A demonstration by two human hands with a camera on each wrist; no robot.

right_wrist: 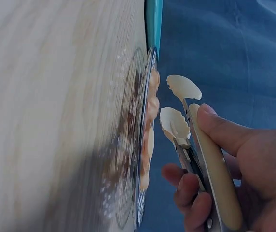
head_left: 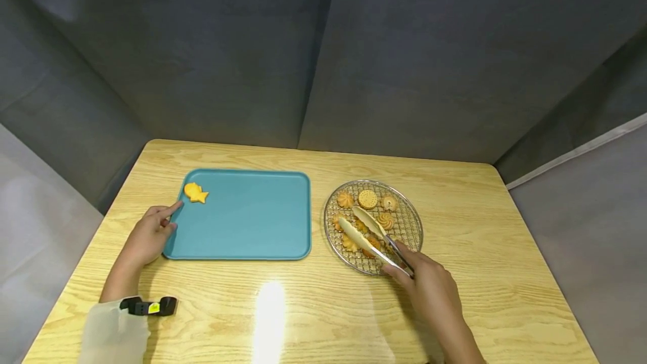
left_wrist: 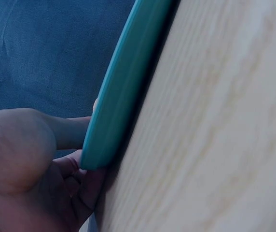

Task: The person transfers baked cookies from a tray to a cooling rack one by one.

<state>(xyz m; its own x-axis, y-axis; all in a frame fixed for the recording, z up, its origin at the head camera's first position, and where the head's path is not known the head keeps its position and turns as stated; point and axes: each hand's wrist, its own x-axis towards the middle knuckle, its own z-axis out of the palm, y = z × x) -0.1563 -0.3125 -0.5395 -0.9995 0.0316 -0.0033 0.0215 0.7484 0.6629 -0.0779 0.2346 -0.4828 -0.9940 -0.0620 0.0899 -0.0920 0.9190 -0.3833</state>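
My left hand (head_left: pixel 145 236) pinches the left rim of a teal rectangular tray (head_left: pixel 247 218), thumb over the edge and fingers against its side in the left wrist view. A yellow fish-shaped cookie (head_left: pixel 195 192) lies in the tray's upper left corner. In my right hand (head_left: pixel 436 291) is a pair of tongs (head_left: pixel 355 235) with pale scalloped tips, spread apart with nothing between them. They hover over a round wire rack (head_left: pixel 414 218) bearing several cookies, among them a round dotted cookie (head_left: pixel 368 199) and a swirl cookie (head_left: pixel 386 221). The tongs partly cover the nearer cookies.
Tray and rack stand side by side on a light wooden table (head_left: pixel 217 308), a narrow strip of wood between them. Grey cloth curtains (head_left: pixel 404 60) rise behind and at both sides. A black strap (head_left: pixel 147 306) with a small device crosses the left sleeve.
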